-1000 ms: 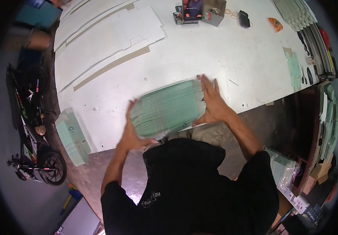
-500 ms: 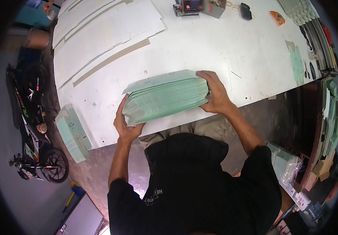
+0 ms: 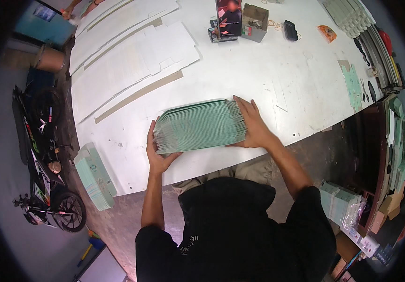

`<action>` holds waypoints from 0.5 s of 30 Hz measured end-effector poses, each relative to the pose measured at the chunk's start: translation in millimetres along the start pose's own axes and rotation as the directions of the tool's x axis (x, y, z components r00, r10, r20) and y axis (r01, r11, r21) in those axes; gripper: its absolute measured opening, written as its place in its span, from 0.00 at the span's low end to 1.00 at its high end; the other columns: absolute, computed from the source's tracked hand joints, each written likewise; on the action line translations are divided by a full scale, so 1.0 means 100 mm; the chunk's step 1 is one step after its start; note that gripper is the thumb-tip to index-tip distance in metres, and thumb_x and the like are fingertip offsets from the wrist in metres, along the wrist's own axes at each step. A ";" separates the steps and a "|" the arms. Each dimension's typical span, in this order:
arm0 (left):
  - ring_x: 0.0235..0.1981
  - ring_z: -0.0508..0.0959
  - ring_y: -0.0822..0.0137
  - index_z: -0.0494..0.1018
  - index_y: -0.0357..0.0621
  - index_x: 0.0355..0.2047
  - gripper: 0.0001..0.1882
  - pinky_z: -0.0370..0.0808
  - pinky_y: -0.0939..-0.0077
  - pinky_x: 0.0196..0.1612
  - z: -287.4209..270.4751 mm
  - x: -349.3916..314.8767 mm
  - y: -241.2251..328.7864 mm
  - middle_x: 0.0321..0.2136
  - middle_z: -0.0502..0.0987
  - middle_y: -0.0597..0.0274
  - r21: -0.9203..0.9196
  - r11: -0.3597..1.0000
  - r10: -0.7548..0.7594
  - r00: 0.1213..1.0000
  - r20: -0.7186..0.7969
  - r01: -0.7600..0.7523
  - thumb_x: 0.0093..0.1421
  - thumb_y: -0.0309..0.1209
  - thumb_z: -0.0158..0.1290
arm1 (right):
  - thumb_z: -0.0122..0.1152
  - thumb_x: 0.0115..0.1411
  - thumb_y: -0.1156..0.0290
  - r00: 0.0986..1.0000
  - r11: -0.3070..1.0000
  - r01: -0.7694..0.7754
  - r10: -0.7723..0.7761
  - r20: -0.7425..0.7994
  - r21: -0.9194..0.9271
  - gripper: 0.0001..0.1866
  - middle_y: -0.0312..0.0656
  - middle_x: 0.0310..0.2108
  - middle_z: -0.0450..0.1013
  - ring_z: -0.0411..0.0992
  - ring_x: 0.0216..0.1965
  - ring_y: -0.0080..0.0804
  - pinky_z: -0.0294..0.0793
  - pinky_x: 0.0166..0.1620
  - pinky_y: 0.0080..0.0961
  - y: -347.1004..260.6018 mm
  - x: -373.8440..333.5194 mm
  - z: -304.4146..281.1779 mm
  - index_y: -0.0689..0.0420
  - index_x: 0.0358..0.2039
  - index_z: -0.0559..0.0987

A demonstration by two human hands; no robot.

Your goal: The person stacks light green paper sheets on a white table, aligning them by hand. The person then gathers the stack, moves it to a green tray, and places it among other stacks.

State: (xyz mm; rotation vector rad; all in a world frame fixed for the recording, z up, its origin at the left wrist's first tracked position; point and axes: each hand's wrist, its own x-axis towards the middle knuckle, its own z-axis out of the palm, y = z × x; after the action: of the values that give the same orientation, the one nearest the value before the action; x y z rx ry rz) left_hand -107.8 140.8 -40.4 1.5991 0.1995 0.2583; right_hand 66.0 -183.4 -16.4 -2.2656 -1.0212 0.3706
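A thick stack of pale green folded cartons (image 3: 200, 126) sits between my two hands at the near side of the white table (image 3: 240, 70). Its many thin edges face up toward me. My left hand (image 3: 161, 157) grips the left end, thumb along the near side and fingers at the far left corner. At the right end my right hand (image 3: 252, 124) is wrapped round the stack, fingers over the far corner and thumb at the near one. Whether the stack's underside touches the table is hidden.
A second stack of green cartons (image 3: 93, 176) stands at the table's left corner. White card sheets (image 3: 141, 61) cover the far left. At the back are an open grey box (image 3: 255, 22) and a black case (image 3: 290, 30); scissors (image 3: 364, 90) lie right. Another person's hand (image 3: 68, 13) shows far left.
The stack has tipped so that its edges face me more squarely, and its broad far face no longer shows. Both hands keep their hold. The whole view has shifted slightly.
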 end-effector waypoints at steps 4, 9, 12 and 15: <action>0.75 0.60 0.47 0.23 0.38 0.78 0.89 0.61 0.49 0.74 -0.01 -0.07 0.14 0.78 0.50 0.43 -0.013 1.000 -0.017 0.976 0.215 0.020 0.36 0.41 0.85 | 0.85 0.31 0.31 0.999 0.998 0.024 -0.022 0.030 -0.055 0.87 0.65 0.76 0.45 0.44 0.77 0.65 0.37 0.76 0.72 0.09 -0.09 -0.06 0.64 0.78 0.40; 0.75 0.59 0.43 0.17 0.33 0.75 0.96 0.51 0.53 0.78 0.01 -0.18 0.08 0.74 0.57 0.36 0.298 0.952 -0.140 0.969 0.204 0.075 0.29 0.51 0.85 | 0.84 0.29 0.29 0.984 0.992 0.102 -0.090 0.153 -0.069 0.92 0.68 0.76 0.42 0.41 0.78 0.66 0.31 0.76 0.70 0.07 -0.14 -0.14 0.70 0.76 0.35; 0.72 0.65 0.47 0.18 0.36 0.75 0.93 0.52 0.52 0.78 0.06 -0.21 0.27 0.71 0.64 0.40 0.484 0.872 -0.084 0.949 0.305 -0.078 0.32 0.50 0.85 | 0.83 0.30 0.27 0.999 0.993 0.000 0.006 0.050 -0.118 0.92 0.69 0.76 0.42 0.41 0.78 0.65 0.32 0.76 0.71 0.18 -0.07 -0.18 0.70 0.76 0.35; 0.75 0.60 0.48 0.25 0.33 0.76 0.91 0.45 0.52 0.80 0.03 -0.16 0.12 0.72 0.62 0.42 0.322 0.945 -0.138 0.966 0.218 0.062 0.33 0.51 0.84 | 0.83 0.30 0.27 0.982 0.989 0.111 -0.094 0.165 -0.097 0.91 0.69 0.76 0.42 0.41 0.78 0.66 0.33 0.76 0.71 0.16 -0.25 -0.12 0.71 0.76 0.36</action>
State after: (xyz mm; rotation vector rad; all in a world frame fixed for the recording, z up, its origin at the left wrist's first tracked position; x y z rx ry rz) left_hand -122.7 132.9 -28.7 1.9123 0.1405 -0.0506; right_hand 65.1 -215.3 -17.3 -2.2947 -1.2622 0.4705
